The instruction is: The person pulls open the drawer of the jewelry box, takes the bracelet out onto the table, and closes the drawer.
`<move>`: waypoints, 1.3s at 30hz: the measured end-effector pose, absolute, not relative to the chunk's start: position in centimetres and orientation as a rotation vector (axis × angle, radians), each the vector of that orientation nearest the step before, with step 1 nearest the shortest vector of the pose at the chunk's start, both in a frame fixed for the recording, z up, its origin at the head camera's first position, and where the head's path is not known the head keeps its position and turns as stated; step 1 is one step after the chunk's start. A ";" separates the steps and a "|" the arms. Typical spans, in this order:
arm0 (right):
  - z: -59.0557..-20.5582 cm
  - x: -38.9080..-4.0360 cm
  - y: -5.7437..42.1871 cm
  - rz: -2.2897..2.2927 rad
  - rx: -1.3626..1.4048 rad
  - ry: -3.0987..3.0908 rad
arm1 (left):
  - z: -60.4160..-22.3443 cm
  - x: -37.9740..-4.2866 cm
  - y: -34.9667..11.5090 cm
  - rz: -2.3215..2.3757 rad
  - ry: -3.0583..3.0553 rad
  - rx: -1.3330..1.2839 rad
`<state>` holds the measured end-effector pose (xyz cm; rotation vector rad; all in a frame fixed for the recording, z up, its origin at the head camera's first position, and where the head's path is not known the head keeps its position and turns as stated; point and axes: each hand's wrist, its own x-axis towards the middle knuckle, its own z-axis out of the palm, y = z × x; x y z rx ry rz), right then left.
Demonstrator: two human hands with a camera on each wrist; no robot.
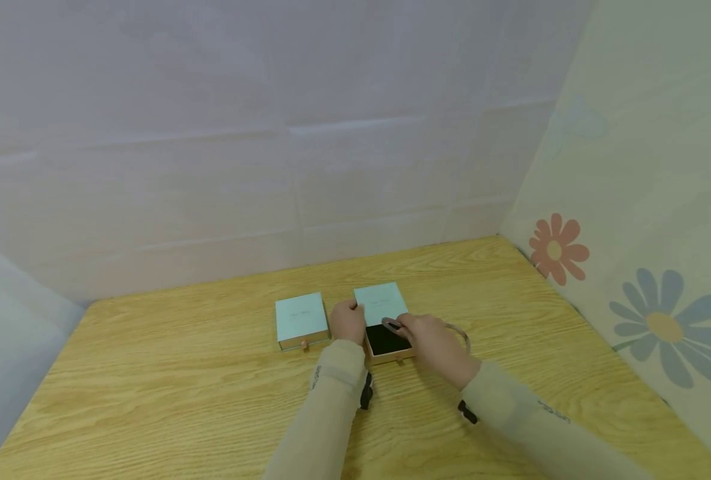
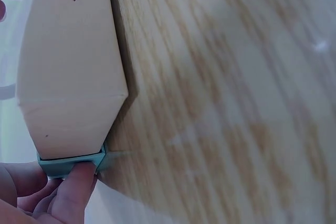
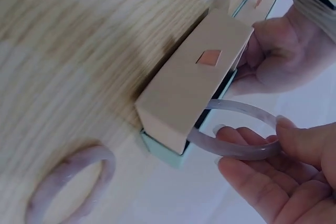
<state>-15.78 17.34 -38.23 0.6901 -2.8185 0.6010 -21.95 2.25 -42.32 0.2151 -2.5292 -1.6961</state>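
A pale blue drawer box (image 1: 382,301) lies on the table with its peach drawer (image 3: 194,61) pulled out, showing a black lining (image 1: 385,341). My left hand (image 1: 348,324) grips the left side of the box's sleeve; the left wrist view shows fingers (image 2: 79,187) on the teal edge. Between thumb and fingers, my right hand (image 1: 436,343) pinches a pale lilac bangle (image 3: 231,149) over the drawer. In the right wrist view its far edge passes behind the drawer's front wall. A second bangle (image 1: 464,335) lies on the table, partly hidden behind my right hand.
Left of my left hand stands another pale blue box (image 1: 301,317), its drawer pushed in and a small tab at the front. The wooden table (image 1: 181,373) meets a pale cloth wall (image 1: 211,200) behind. A flower-printed wall (image 1: 631,233) rises at the right.
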 end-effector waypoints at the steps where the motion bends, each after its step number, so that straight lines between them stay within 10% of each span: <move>1: -38.2 -15.8 17.5 0.650 0.657 -2.826 | -42.4 -22.0 2.3 -1.701 -2.527 0.215; 39: -40.7 -18.2 22.3 2.172 -0.085 -2.443 | -42.1 -21.8 2.6 -1.737 -2.569 0.290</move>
